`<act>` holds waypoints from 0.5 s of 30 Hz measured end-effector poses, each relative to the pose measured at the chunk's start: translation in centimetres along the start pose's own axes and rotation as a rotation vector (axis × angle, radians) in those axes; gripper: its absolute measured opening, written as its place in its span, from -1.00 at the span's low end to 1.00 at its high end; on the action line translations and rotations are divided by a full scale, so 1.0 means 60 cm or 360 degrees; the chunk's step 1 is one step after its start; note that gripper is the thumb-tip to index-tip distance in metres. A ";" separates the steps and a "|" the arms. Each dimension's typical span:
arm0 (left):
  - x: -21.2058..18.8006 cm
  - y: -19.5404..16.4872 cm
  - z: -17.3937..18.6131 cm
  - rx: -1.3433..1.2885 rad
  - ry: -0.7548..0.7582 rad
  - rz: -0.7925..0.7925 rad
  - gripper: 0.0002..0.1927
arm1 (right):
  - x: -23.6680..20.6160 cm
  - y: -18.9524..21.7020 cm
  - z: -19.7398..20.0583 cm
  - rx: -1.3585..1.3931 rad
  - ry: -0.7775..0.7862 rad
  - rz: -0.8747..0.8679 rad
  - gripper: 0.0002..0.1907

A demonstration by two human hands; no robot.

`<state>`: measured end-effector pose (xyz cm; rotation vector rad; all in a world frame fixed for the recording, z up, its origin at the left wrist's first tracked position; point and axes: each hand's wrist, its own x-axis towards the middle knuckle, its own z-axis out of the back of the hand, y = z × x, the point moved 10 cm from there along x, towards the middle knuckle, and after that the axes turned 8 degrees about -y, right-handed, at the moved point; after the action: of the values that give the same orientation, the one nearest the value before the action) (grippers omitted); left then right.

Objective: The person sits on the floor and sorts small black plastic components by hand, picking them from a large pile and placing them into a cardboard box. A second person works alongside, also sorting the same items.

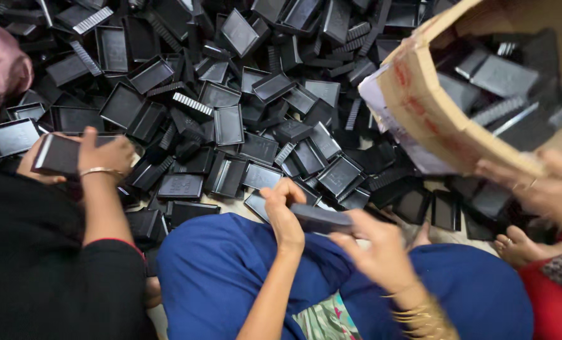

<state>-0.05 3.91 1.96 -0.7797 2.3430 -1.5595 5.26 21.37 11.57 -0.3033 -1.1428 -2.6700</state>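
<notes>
Both hands meet over the blue-clad lap [230, 264] on one flat black tray [322, 219]. The left hand [284, 211] has its grip clenched on the tray's near end; the right hand [375, 249] is blurred, its fingers closed around the far end. Ahead lies a heap of black trays [243, 113], many half buried. A cardboard box [419, 101], cut off at the frame edge, tips in from the right. Another person's hands [104, 154] hold a tray on the left.
</notes>
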 end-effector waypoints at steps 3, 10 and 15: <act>0.034 -0.012 0.025 -0.0207 -0.0083 0.0022 -0.23 | 0.014 -0.067 0.103 0.0401 -0.0276 -0.0640 -0.72; 0.077 0.019 0.108 -0.0621 -0.0548 0.0525 -0.33 | 0.216 -0.066 0.319 0.1209 -0.0917 -0.0215 -0.61; 0.078 0.013 0.104 -0.0688 -0.0507 0.0515 -0.38 | 0.264 0.035 0.320 -0.0876 -0.1053 0.0440 -0.44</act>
<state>-1.37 -3.29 -0.82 -0.6295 2.4304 -0.7493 -7.28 32.06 30.34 -1.3988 -0.3907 -2.6289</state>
